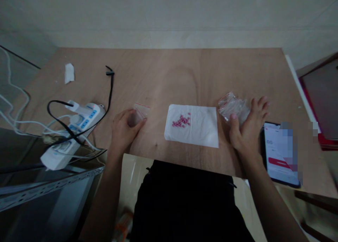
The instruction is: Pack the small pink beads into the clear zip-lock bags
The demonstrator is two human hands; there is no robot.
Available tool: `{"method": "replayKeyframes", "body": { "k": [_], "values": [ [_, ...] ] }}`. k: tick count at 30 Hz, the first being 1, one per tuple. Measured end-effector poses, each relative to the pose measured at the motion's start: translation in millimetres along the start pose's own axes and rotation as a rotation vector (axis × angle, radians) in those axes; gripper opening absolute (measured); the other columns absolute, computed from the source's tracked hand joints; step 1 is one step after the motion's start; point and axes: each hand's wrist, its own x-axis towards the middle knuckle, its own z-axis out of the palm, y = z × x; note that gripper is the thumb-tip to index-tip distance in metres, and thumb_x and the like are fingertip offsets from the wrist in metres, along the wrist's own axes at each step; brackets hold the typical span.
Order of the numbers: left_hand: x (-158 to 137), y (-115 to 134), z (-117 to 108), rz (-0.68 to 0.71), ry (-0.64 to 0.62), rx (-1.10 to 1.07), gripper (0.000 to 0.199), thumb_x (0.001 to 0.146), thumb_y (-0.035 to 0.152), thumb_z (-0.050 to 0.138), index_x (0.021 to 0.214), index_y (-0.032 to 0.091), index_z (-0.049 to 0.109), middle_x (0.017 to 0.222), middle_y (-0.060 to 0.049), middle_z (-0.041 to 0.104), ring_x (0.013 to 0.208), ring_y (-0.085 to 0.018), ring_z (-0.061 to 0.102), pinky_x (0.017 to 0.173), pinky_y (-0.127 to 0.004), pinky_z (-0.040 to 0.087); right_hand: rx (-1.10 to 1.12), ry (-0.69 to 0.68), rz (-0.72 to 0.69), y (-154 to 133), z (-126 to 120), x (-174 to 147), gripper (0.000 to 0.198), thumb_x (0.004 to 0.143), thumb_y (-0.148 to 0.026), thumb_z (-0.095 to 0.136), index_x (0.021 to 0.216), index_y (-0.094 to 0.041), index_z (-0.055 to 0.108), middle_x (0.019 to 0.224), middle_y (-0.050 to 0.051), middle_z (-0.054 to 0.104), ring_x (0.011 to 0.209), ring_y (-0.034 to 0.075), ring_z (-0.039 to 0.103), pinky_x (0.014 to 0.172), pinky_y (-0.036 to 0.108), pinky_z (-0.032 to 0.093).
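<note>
On the left part of the table, my left hand (123, 128) curls around a small clear zip bag (142, 110) with a red seal line, thumb and index finger at its edges. My right hand (246, 129) is open with fingers spread, its thumb against a heap of clear zip bags (232, 106). Between the hands lies a white paper sheet (203, 127), slightly creased. A cluster of small pink beads or pellets (181, 121) rests on its left half; their exact kind cannot be made out.
A white power strip (87, 120) with plugs and tangled cables sits at the left edge. A black cable (112, 90) runs up from it. A white paper scrap (69, 73) lies at the back left. Right of my right hand is a lit phone (277, 150). A wall stands behind the table.
</note>
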Motion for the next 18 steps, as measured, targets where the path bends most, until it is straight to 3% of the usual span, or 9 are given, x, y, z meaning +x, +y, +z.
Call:
{"method": "replayKeyframes", "body": {
  "k": [3, 6, 8, 10, 14, 18],
  "values": [
    [-4, 2, -3, 0.077, 0.087, -0.021, 0.024, 0.088, 0.038, 0.057, 0.095, 0.021, 0.071, 0.108, -0.01, 0.074, 0.107, -0.028, 0.066, 0.099, -0.046, 0.047, 0.022, 0.038, -0.037, 0, -3, -3, 0.07, 0.096, -0.043, 0.043, 0.153, -0.008, 0.024, 0.161, 0.027, 0.013, 0.149, 0.044, 0.004, 0.114, 0.073, 0.01],
    [-11, 11, -12, 0.114, 0.271, 0.004, 0.022, 0.09, 0.035, 0.056, 0.092, 0.022, 0.074, 0.097, -0.009, 0.076, 0.097, -0.026, 0.068, 0.093, -0.045, 0.049, 0.04, 0.118, -0.096, -11, -7, -8, 0.059, 0.096, -0.036, 0.045, 0.151, -0.019, 0.031, 0.163, 0.018, 0.016, 0.15, 0.039, 0.007, 0.116, 0.07, 0.013],
    [-16, 23, -20, 0.132, 0.358, -0.051, 0.018, 0.089, 0.033, 0.06, 0.092, 0.023, 0.075, 0.092, -0.007, 0.076, 0.09, -0.024, 0.069, 0.089, -0.043, 0.05, 0.089, 0.154, -0.132, -30, -11, -11, 0.052, 0.094, -0.03, 0.05, 0.145, -0.025, 0.041, 0.161, 0.013, 0.025, 0.15, 0.037, 0.015, 0.117, 0.068, 0.018],
    [-23, 38, -28, 0.143, 0.365, -0.193, 0.013, 0.087, 0.031, 0.063, 0.091, 0.025, 0.075, 0.089, -0.004, 0.076, 0.086, -0.021, 0.068, 0.084, -0.039, 0.052, 0.188, 0.14, -0.184, -55, -13, -14, 0.046, 0.091, -0.025, 0.056, 0.137, -0.027, 0.05, 0.154, 0.011, 0.039, 0.147, 0.035, 0.027, 0.116, 0.065, 0.026],
    [-36, 74, -37, 0.112, 0.28, -0.54, 0.009, 0.084, 0.03, 0.068, 0.083, 0.026, 0.076, 0.078, 0.0, 0.075, 0.075, -0.016, 0.067, 0.072, -0.032, 0.054, 0.469, -0.079, -0.307, -107, -16, -16, 0.042, 0.087, -0.022, 0.064, 0.128, -0.023, 0.058, 0.136, 0.012, 0.058, 0.128, 0.028, 0.054, 0.107, 0.051, 0.046],
    [-45, 101, -32, 0.055, 0.176, -0.752, 0.006, 0.084, 0.029, 0.07, 0.083, 0.026, 0.075, 0.077, 0.001, 0.073, 0.073, -0.014, 0.065, 0.069, -0.028, 0.052, 0.828, -0.349, -0.209, -134, -19, -19, 0.02, 0.089, -0.02, 0.064, 0.107, -0.024, 0.071, 0.102, 0.003, 0.074, 0.096, 0.018, 0.07, 0.085, 0.035, 0.059]
  ]
}}
